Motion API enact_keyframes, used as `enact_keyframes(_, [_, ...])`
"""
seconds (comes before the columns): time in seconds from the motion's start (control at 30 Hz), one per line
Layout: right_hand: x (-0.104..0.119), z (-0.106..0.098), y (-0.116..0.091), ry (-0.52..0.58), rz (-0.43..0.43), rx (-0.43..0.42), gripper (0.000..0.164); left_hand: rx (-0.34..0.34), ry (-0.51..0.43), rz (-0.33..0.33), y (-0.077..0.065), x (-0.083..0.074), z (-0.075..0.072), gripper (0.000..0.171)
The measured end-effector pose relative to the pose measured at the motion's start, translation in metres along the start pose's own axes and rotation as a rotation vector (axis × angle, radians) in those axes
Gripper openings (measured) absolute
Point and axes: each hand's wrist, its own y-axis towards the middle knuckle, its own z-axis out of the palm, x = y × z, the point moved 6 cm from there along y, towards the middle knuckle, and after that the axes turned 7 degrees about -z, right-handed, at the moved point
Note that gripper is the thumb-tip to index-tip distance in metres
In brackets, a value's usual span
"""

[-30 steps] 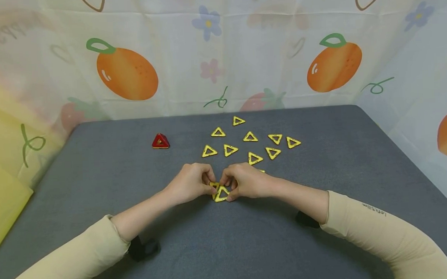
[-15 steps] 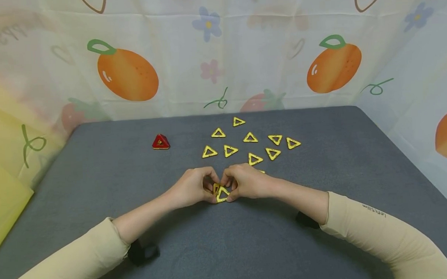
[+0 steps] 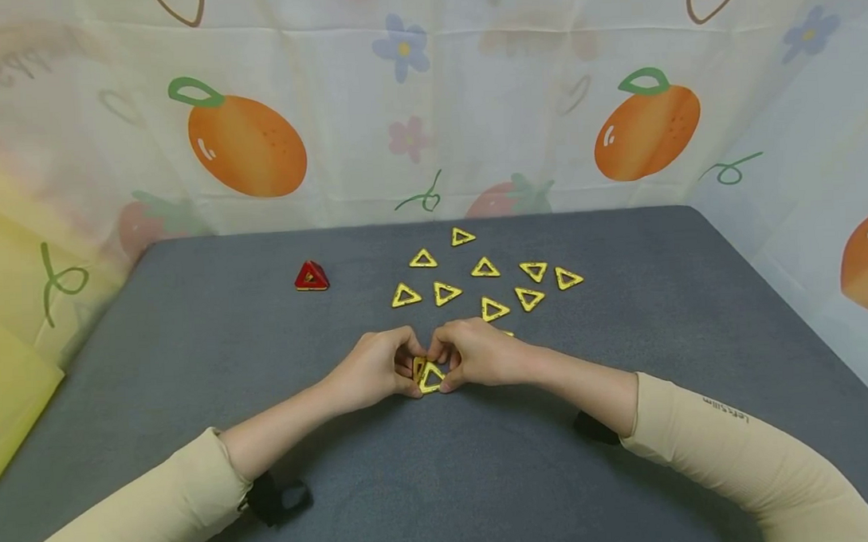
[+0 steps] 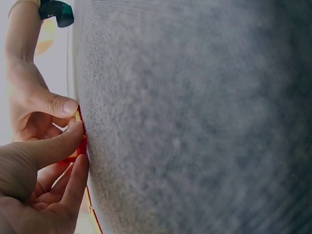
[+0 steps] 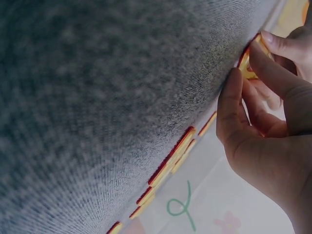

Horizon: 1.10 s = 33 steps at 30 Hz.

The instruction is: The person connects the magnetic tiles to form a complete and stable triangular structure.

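Note:
Both hands meet at the front middle in the head view, over two triangular magnetic tiles, yellow on top with red undersides. My left hand [image 3: 369, 365] pinches a tilted tile [image 3: 418, 369] between thumb and fingers; part of it is hidden by the fingertips. My right hand [image 3: 483, 353] grips the flatter triangular tile [image 3: 431, 389] at its right edge and top corner. The two tiles sit edge to edge. A red edge of the left hand's tile [image 4: 83, 145] shows between the fingers in the left wrist view.
Several yellow triangular tiles [image 3: 448, 301] lie scattered behind the hands on the grey table [image 3: 441, 478]. One tile is partly covered by the right hand. A small red pyramid [image 3: 311, 277] stands at the back left. A printed curtain [image 3: 356, 106] hangs behind the table.
My left hand has shifted slightly toward the front and right, and its tile is now tilted up steeper against the flat one. The right hand stays in place.

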Motion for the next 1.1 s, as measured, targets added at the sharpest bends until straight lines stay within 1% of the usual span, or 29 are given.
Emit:
enact_keyframes(0.17, [-0.001,0.000,0.001,-0.016,-0.008,0.000,0.033,0.000,0.019,-0.002,0.001,0.000,0.000,0.038])
enact_keyframes(0.43, [0.000,-0.001,0.002,-0.029,-0.015,0.015,0.034,0.004,0.004,-0.008,0.001,0.000,-0.002,0.037])
enact_keyframes(0.57, [-0.001,-0.006,0.000,-0.024,-0.020,0.014,0.032,0.006,-0.005,-0.011,0.001,0.001,0.000,0.037])
enact_keyframes(0.67, [-0.004,-0.018,-0.002,-0.017,-0.004,-0.020,0.030,0.007,-0.004,-0.009,0.001,0.001,0.001,0.037])
enact_keyframes(0.83, [-0.018,-0.052,-0.007,-0.011,0.061,-0.115,0.032,0.006,-0.003,0.009,0.002,0.000,0.000,0.037])
enact_keyframes(0.97, [-0.037,-0.079,-0.015,-0.029,0.119,-0.178,0.033,0.022,-0.023,0.013,0.001,0.000,0.001,0.037])
enact_keyframes(1.1, [-0.059,-0.101,-0.025,-0.025,0.175,-0.235,0.034,0.029,-0.036,0.021,0.000,0.001,0.001,0.037])
